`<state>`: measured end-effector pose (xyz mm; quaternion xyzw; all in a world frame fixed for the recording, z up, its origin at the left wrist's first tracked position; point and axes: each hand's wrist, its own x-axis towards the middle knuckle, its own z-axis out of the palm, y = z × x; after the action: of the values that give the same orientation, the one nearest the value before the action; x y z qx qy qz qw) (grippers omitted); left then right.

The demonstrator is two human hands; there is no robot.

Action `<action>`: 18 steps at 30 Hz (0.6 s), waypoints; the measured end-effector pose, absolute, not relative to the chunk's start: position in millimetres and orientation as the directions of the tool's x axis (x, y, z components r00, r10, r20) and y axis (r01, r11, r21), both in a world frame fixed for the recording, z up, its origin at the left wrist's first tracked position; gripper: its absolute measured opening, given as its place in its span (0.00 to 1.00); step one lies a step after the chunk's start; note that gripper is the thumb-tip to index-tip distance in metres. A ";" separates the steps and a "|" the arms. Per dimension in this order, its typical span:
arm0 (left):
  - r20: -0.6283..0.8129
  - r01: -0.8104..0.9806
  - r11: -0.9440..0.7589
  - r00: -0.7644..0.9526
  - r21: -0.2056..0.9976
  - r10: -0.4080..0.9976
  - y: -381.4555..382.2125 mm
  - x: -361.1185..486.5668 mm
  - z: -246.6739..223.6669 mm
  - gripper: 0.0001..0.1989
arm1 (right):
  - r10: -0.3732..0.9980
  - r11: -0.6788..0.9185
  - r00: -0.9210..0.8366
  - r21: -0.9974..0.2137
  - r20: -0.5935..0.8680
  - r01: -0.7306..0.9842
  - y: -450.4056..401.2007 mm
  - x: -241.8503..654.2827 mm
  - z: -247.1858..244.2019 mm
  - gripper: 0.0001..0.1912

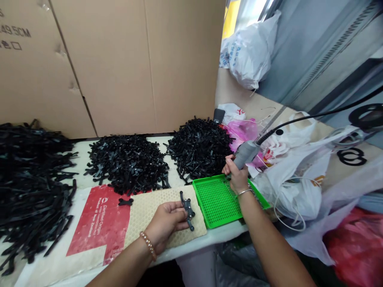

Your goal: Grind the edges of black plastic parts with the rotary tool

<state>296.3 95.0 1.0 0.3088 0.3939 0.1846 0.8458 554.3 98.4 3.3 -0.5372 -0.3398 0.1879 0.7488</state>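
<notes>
The left hand (166,223) holds a black moulded plastic piece (187,210) in a closed grip above a honeycomb mat (167,211); the right hand (237,179) grips a grey rotary tool handpiece (245,153) over a green perforated tray (218,201). Three large heaps of black pieces (127,163) remain on the desk (206,235); one loose piece (125,202) lies apart.
</notes>
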 end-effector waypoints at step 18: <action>-0.548 -0.078 0.731 0.610 0.678 0.573 93.5 297.1 7.1 0.11 | 0.810 0.449 0.543 -0.830 0.222 -0.331 67.5 419.3 49.9 0.12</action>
<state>297.1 93.5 7.1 0.3114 0.3973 0.1934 0.8413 419.3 67.5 49.9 -0.3814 -0.3139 0.3604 0.7913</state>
